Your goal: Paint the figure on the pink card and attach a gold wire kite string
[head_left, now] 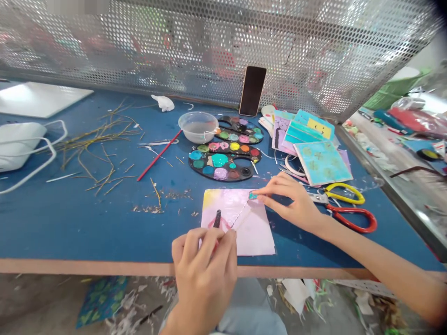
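On the blue table point(104, 223) at six o'clock, my left hand point(204, 274) clenches a thin stick point(242, 216), my right hand point(289, 202) pinches a teal scrap point(253, 196) on the part-decorated pink sheet point(254, 237)

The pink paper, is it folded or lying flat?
Lying flat: the pink paper is spread open on the blue table, with no fold showing.

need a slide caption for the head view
Left hand and right hand work on a pink painted card beside a paint palette.
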A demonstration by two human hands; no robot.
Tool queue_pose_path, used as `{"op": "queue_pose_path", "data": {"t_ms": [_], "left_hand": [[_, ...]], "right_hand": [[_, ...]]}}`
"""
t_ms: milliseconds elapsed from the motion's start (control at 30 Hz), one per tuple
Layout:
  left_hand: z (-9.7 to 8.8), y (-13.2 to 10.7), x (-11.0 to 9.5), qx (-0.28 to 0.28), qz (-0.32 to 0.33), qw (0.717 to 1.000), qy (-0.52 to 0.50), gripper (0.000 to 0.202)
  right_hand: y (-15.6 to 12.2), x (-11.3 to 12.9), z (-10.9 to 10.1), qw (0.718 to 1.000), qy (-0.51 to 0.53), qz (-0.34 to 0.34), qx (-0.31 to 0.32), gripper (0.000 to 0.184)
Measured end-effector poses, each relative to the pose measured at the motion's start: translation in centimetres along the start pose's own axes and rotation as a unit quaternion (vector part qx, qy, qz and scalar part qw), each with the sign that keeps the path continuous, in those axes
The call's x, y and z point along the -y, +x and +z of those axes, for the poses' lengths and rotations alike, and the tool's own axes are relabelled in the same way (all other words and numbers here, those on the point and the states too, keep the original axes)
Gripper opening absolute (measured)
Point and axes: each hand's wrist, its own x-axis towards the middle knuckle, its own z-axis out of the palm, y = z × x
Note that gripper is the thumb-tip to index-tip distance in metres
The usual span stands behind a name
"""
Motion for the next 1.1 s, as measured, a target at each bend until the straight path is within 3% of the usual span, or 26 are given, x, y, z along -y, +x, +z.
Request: {"op": "queue_pose_path", "data": {"t_ms": [167, 400, 1100], "left_hand": [[0.2, 0.5, 0.6, 0.009, -0.015, 1.000, 0.000, 0.015], [0.6, 0.9, 0.7, 0.032, -0.015, 0.999, 0.012, 0.013], [0.7, 0.9, 0.9, 0.049, 0.012, 0.999, 0.003, 0.016]], "right_hand": [[-0.9, -0.9, 0.1, 0.998, -0.064, -0.013, -0.023, 0.018], [-1.1, -0.6, 0.3, 0.995, -0.075, -0.044, -0.039, 0.017], [-1.0, -0.4, 0.2, 0.993, -0.084, -0.085, 0.008, 0.017]]}}
